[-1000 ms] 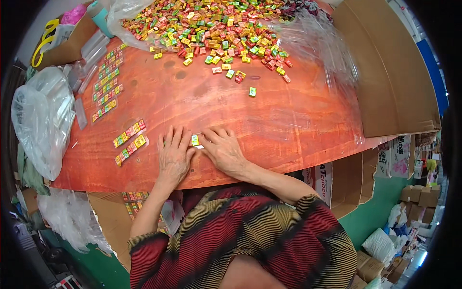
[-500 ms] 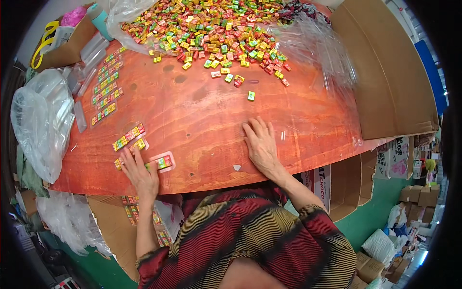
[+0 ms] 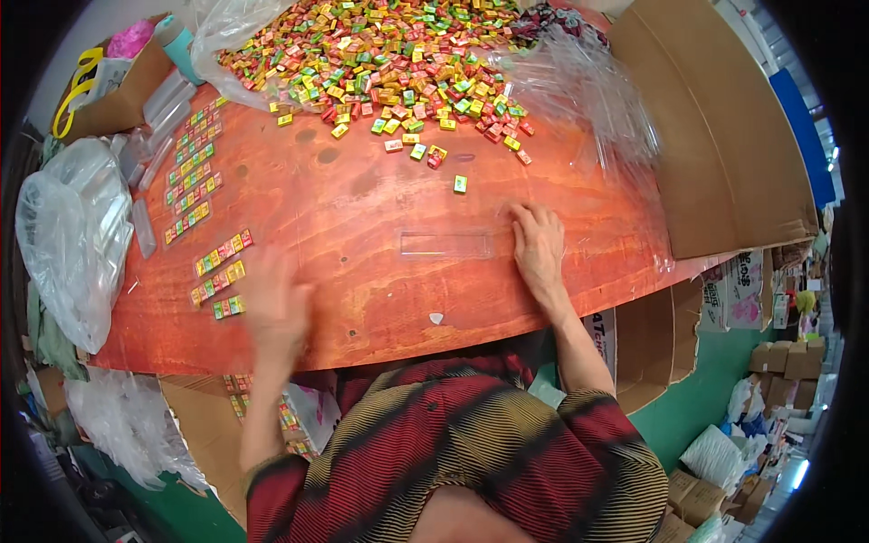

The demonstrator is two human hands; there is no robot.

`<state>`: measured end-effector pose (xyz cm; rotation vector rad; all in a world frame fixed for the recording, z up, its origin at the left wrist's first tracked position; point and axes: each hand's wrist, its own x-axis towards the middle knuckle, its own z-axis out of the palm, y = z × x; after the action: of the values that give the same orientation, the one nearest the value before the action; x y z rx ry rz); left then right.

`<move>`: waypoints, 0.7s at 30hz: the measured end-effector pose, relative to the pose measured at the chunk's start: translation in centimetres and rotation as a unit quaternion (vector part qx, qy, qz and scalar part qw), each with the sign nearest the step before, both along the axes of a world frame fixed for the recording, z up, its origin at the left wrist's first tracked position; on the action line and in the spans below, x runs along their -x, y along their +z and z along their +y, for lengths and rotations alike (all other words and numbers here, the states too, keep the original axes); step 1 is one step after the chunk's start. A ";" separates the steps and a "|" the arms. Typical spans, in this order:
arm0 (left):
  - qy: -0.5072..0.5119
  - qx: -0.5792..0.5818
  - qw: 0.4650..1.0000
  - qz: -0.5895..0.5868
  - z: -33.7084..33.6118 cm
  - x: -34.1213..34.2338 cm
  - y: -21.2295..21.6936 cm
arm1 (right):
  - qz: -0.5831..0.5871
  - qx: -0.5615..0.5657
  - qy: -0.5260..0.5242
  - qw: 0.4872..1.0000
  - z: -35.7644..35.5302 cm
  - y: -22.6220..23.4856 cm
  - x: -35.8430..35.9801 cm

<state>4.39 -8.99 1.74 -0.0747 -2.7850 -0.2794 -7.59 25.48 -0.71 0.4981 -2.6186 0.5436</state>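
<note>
Smeared by motion, my left hand point(image 3: 279, 312) is over the near left of the table, just right of three short rows of small coloured boxes point(image 3: 224, 252). Its fingers are too blurred to read. My right hand point(image 3: 540, 249) rests on the table right of centre, fingers bent and apart, with nothing visible in them. Just left of it lies a clear plastic tray point(image 3: 445, 257), long and shallow, with no boxes in it. One loose yellow-green box point(image 3: 461, 185) sits beyond the tray. A small white scrap point(image 3: 436, 319) lies nearer me.
A large heap of small boxes point(image 3: 389, 72) covers the far table. Clear plastic sleeves point(image 3: 588, 100) lie beside a tall cardboard box point(image 3: 715, 136) at right. More filled rows point(image 3: 193, 185), a plastic bag point(image 3: 77, 235) and a turquoise bottle point(image 3: 178, 50) stand along the left.
My left hand has lifted off the box rows and moved right, now blurred. The nearest rows sit closer together. My right hand has shifted right, and the clear tray now shows left of it.
</note>
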 end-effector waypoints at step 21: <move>-0.020 -0.063 0.995 0.071 3.7 16.1 -2.8 | -0.003 -0.040 0.132 0.990 -15.3 1.4 17.2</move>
<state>-11.73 -5.31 -1.06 -0.1155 -2.6202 -0.4413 -24.83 10.19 0.65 0.8774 -2.6042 0.5237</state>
